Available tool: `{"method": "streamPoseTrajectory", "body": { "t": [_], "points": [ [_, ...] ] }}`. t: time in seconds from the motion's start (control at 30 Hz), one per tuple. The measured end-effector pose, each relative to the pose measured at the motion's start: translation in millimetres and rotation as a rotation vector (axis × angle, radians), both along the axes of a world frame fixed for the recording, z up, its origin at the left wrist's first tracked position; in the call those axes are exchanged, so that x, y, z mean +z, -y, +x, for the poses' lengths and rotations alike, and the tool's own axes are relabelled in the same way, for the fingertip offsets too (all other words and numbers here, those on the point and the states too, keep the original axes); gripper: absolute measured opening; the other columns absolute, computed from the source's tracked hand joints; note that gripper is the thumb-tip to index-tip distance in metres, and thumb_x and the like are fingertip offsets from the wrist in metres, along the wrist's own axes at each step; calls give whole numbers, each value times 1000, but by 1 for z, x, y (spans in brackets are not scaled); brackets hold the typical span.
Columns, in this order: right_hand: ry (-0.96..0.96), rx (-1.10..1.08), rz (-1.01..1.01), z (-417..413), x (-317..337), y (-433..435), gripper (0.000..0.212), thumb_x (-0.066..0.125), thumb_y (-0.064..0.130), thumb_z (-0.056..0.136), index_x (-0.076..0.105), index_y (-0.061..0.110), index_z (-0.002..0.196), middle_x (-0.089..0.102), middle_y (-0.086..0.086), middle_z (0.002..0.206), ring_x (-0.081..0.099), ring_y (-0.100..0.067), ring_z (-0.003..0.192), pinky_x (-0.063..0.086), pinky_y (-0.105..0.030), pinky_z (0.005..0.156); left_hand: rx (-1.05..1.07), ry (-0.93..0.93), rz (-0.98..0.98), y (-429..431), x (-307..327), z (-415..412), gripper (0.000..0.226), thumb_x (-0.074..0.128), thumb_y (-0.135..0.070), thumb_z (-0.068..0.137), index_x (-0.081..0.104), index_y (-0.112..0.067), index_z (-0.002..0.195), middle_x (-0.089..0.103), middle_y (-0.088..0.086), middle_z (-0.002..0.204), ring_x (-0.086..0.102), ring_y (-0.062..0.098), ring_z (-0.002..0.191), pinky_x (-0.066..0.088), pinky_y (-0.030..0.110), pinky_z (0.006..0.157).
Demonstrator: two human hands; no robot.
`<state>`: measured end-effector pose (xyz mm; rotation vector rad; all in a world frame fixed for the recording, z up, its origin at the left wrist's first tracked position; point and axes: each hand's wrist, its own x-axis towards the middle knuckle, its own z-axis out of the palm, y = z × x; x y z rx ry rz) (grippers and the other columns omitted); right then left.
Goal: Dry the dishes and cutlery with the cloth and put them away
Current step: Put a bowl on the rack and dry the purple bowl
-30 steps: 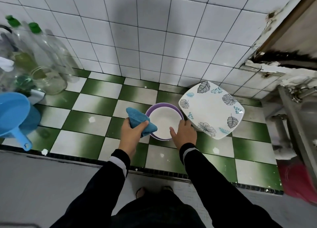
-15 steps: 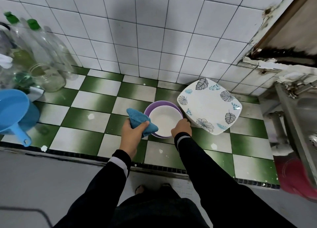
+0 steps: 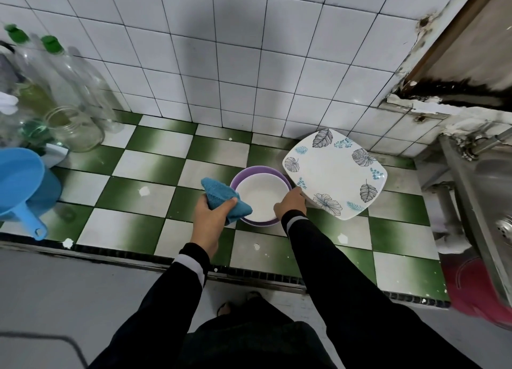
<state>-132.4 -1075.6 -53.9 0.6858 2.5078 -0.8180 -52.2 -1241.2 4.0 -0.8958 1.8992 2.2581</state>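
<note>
So there's a green and white checkered counter [image 3: 155,166] running along a white tiled wall [image 3: 194,63], and it's taking up most of the view. Off to the right a steel sink [image 3: 487,196] is sitting at the counter's end, partly cut off by the edge. On the left a blue plastic scoop [image 3: 22,185] is resting near the counter's front edge, with a bunch of clear bottles [image 3: 69,74] with green caps and a glass jar [image 3: 74,129] standing behind it against the wall. The square plate [image 3: 332,171] with the leaf pattern is sitting toward the right, raised up on something I can't make out, and its corner is overlapping the bowl's right edge. The white bowl [image 3: 259,196] is sitting inside a purple bowl [image 3: 257,170], both on the counter right in the middle. The left hand [image 3: 207,219] is closed around a folded blue cloth [image 3: 221,198], which is poking over the bowl's left rim. The right hand [image 3: 291,205] is curling its fingers onto the right rim of the bowl, just under the plate's corner; can't tell how firmly it's gripping.
</note>
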Motion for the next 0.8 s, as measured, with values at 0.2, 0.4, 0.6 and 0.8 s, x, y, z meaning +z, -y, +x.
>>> {"method": "streamPoseTrajectory", "body": {
  "t": [0.2,0.4,0.6,0.8],
  "points": [
    [53,24,-17,-14,6,1,57,63,10,92,38,-4,141,56,-20,136,58,-34,122,50,-36,94,11,-10,-19,-7,5,-4,45,70,-12,89,49,-10,129,60,5,118,61,11,98,54,13,60],
    [-17,64,-60,-18,17,-5,45,60,10,91,48,-2,132,58,-20,132,56,-36,122,48,-37,94,52,-22,-26,-13,8,-12,47,70,-13,88,50,-7,130,62,6,118,62,17,103,52,13,57],
    [-228,158,31,-18,24,-23,24,48,7,92,49,-1,115,59,-21,118,58,-40,107,46,-39,85,57,-34,-22,-18,11,-22,45,70,-14,89,51,-9,129,62,8,120,62,14,100,53,15,59],
    [-469,332,176,-10,27,-31,18,48,5,95,53,-6,108,54,-23,117,59,-45,90,42,-40,73,55,-37,-36,-21,8,-24,46,69,-13,89,49,-9,131,60,9,121,61,13,99,54,15,59]
  ]
}}
